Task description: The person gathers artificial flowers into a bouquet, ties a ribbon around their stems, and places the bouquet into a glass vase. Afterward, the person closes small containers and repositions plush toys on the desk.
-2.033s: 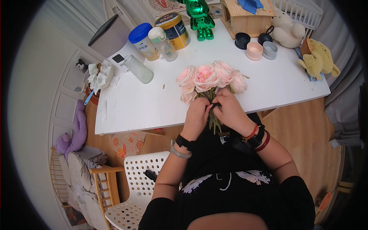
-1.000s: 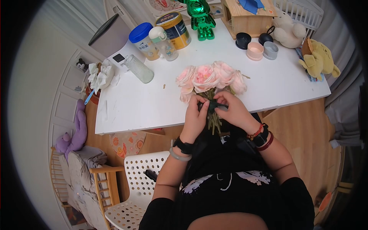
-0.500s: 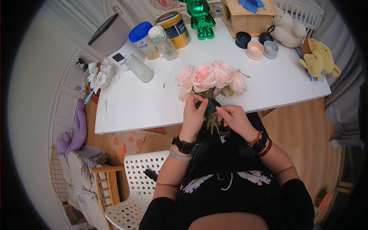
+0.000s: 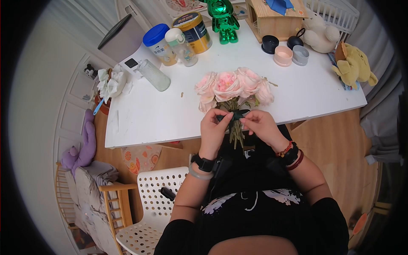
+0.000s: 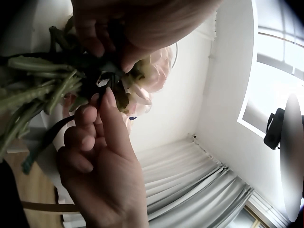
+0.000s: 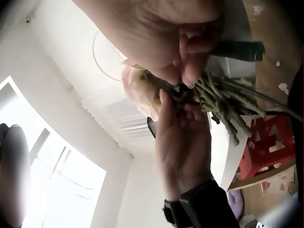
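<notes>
A bouquet of pale pink roses lies with its blooms over the table edge and its green stems pointing toward the person. A dark green ribbon wraps the stems just below the blooms, shaped like a bow. Thumb and fingers of the left hand pinch the ribbon's left side. From the other side, the right hand pinches it between thumb and index finger. One loose ribbon tail hangs out beside the stems in the right wrist view. The hands partly hide the knot in both wrist views.
On the white table, a ribbed glass vase lies tilted at left. Behind it stand a blue-lidded tub, a bottle and a green figurine. Small cups sit at right. A white chair is below.
Both hands have drawn slightly apart around the ribbon, which now shows as a bow shape. The right hand pulled away to the right, then came back up to the ribbon.
</notes>
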Tool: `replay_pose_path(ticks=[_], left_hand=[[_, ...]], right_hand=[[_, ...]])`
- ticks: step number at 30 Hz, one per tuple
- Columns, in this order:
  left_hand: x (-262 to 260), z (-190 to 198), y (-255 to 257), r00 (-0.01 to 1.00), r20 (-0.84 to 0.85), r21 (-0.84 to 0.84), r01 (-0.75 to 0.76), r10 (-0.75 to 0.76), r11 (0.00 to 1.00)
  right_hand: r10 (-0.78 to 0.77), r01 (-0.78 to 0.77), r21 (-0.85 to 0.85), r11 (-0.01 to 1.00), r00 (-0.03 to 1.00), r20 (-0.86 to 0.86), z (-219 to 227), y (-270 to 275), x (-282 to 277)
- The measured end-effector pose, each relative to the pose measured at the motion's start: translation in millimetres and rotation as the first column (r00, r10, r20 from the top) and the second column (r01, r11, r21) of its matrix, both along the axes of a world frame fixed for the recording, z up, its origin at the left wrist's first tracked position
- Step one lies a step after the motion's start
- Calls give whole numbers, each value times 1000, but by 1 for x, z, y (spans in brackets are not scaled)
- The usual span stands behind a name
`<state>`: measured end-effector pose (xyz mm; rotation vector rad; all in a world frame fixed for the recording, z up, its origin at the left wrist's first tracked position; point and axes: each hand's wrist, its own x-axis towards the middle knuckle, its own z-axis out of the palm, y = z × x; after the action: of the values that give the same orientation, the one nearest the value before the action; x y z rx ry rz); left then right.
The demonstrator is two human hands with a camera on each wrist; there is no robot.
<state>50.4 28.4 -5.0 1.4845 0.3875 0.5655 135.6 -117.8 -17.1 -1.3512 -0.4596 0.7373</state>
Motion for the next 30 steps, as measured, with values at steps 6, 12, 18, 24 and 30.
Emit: replay_pose_path(ticks=[6,12,18,24,30], left_hand=[[-3,-4,11,998,-69,19,-3,4,1000],[-2,-2,9,994,-6,50,-105,106,993],[-2,0,7,986,27,152,-166,164,974],[1,-9,13,971,63,261,-237,229,936],[1,-10,9,975,31,310,-218,220,925]], right_hand=[[28,-23,-83,996,998,57,4,-4,2],[75,-53,-219,974,993,92,8,-11,3],[105,-79,-266,961,991,85,7,-17,1],[99,-69,-299,952,991,88,6,-22,1],[87,-59,-275,960,992,91,0,-23,2]])
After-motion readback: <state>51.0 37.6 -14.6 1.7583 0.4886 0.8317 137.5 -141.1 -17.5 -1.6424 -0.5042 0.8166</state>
